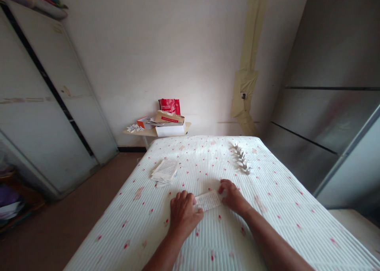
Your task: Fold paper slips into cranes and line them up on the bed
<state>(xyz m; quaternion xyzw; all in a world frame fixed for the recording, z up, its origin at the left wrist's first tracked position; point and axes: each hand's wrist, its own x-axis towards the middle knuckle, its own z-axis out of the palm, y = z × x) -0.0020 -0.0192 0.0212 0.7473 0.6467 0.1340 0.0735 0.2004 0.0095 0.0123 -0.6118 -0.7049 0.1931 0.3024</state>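
Note:
A small rectangular sheet of printed paper (208, 201) lies on the patterned bedspread in front of me. My left hand (184, 211) is at its left end, with the fingers bent over the edge and the thumb by the lower corner. Close to the right end is my right hand (233, 198), its fingers curved and the thumb apart from them, with nothing visible between. A stack of similar printed sheets (166, 170) rests farther off to the left. On the far right stands a row of several folded paper cranes (242, 159).
The bedspread (202, 156) is white, ribbed and dotted with red. Beyond its far edge, a low table (150, 133) bears a white box (170, 130), a red bag (170, 106) and a pile of small white pieces (135, 127). Cabinets (44, 85) flank the left side.

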